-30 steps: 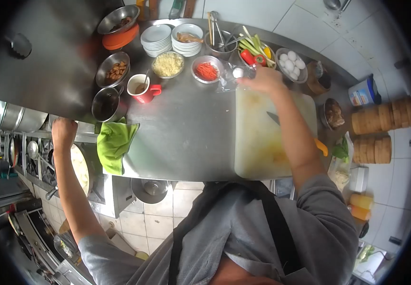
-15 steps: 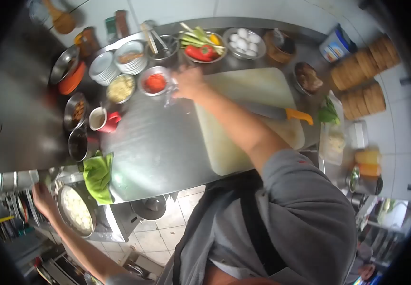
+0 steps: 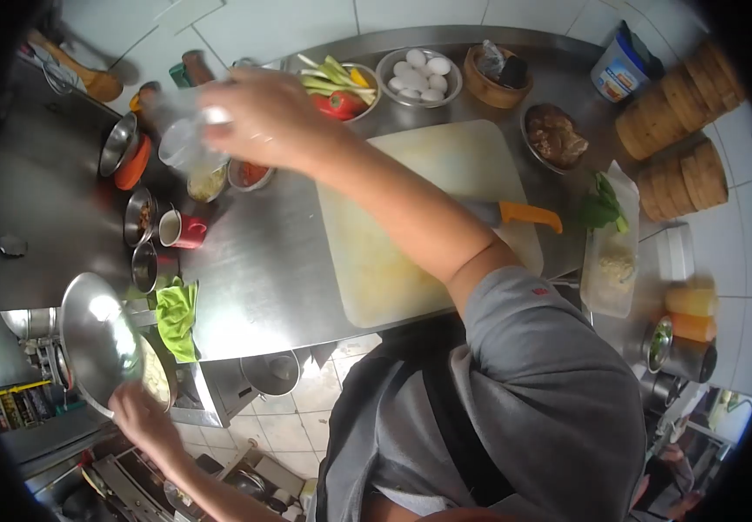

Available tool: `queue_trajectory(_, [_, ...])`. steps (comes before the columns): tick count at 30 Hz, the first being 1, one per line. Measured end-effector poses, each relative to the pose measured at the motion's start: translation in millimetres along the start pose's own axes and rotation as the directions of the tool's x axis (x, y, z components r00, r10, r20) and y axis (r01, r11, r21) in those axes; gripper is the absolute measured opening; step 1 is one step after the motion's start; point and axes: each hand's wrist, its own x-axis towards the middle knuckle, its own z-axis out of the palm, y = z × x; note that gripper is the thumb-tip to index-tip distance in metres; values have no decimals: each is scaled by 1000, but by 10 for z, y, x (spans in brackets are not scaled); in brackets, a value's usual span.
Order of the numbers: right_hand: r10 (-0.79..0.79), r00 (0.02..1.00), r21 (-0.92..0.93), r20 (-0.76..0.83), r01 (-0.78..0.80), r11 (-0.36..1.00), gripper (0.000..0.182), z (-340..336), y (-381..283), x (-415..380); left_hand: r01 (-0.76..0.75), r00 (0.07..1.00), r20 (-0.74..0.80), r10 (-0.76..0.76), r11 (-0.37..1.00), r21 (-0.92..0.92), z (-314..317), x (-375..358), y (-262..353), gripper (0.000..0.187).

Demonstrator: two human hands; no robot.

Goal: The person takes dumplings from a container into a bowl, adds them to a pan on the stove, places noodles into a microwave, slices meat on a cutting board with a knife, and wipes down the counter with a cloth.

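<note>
Two things held: a round metal piece [image 3: 97, 339] in the left hand [image 3: 143, 422], a small white thing [image 3: 216, 115] in the right hand [image 3: 263, 117].
Nearest, the left fingers close on the rim of the metal, bowl or lid unclear, tilted in front of a pan of pale food [image 3: 172, 376]. Further off, an orange-handled knife [image 3: 530, 216] lies on a cutting board [image 3: 380, 270]. Beyond, the right fingers curl, blurred, near a bowl of vegetables [image 3: 377, 97].

blurred right hand [image 3: 264, 120], counter [image 3: 258, 300] glare
</note>
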Motion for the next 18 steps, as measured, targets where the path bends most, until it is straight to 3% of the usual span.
queue_trajectory(2, [-208,975,145,-83,218,965,20,-187,-288,155,-188,982,-12,187,979,-80,111,344,722,23])
queue_trajectory(3, [-332,935,147,-125,348,926,20,-129,-308,203,-242,970,12,244,965,-97,163,541,1098,24])
queue_trajectory(4, [-414,908,46,-57,417,908,19,-207,-334,178,-297,953,7,303,937,-181,193,736,1483,26])
queue_trajectory(5, [-363,894,-195,264,418,887,22,-234,-296,118,-371,928,-48,371,899,-231,275,896,1792,28])
queue_trajectory(6, [-161,701,-161,695,370,915,27,-580,-293,118,-453,891,-93,445,857,-244,344,1052,2099,31])
queue_trajectory(8, [-53,660,-221,749,324,920,35,-945,31,-44,-609,793,-225,566,745,-271,504,1339,2751,40])
queue_trajectory(11, [-13,795,-376,607,302,876,38,-2085,506,-131,-734,676,-325,661,568,-373,720,1737,3639,42])
queue_trajectory(13, [75,898,-479,433,159,863,37,-3162,612,-340,-785,614,-417,670,466,-409,884,2003,4315,37])
queue_trajectory(14, [-2,952,-419,305,136,898,44,-3625,827,-541,-811,577,-482,659,397,-429,968,2144,4694,32])
queue_trajectory(15, [26,954,-433,300,112,894,44,-4099,744,-747,-837,536,-536,652,324,-442,1038,2286,5076,28])
queue_trajectory(16, [186,954,-561,237,-22,828,39,-4617,582,-900,-856,502,-582,640,270,-442,1131,2414,5465,27])
queue_trajectory(18, [309,951,-742,16,-196,642,38,-5264,442,-1490,-877,451,-655,607,162,-453,1301,2594,6252,23])
